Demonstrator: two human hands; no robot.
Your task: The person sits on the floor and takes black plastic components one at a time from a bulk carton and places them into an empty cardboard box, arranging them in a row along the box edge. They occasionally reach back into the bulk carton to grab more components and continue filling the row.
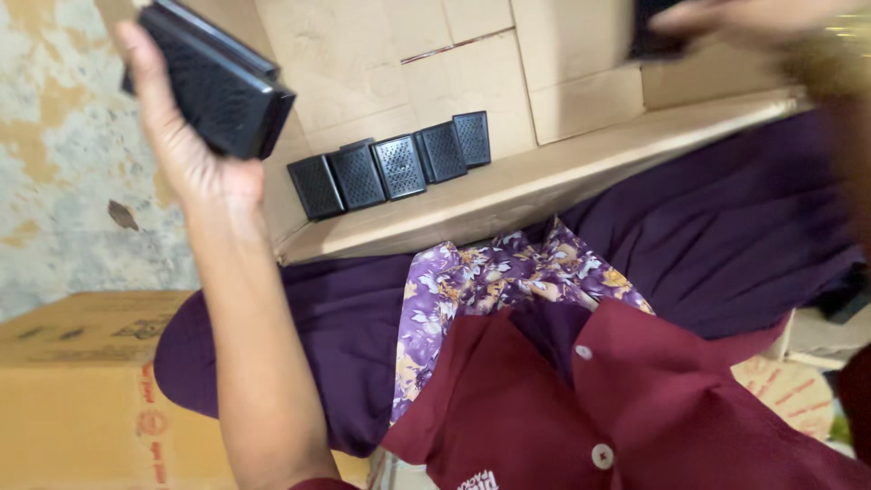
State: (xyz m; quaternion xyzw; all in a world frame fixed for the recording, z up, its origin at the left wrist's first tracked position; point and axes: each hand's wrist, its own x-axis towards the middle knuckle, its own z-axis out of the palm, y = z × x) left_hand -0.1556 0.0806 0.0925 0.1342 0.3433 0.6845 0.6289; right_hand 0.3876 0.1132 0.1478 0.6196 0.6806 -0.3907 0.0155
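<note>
Upper left: my left hand (186, 150) clasps black box (218, 77), long axis slanting; boxed row (392, 165) lies lower right. Right hand (735, 20) blurred, grip unclear.

Closed cardboard carton (82, 381) lower left; stained concrete floor (63, 136); small dry leaf (122, 215) on it.

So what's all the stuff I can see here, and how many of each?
Small black boxes: five, black, in a row inside the open carton.
Black box: one, black, held up in the left hand.
Open carton: one, tan, in front.
Closed carton: one, yellow-brown, lower left.
Dark thing: one, blurred, at the right hand.
Clothes: maroon shirt, purple cloth, flowered scarf.
Left hand: holding the box.
Right hand: top right, blurred.
</note>
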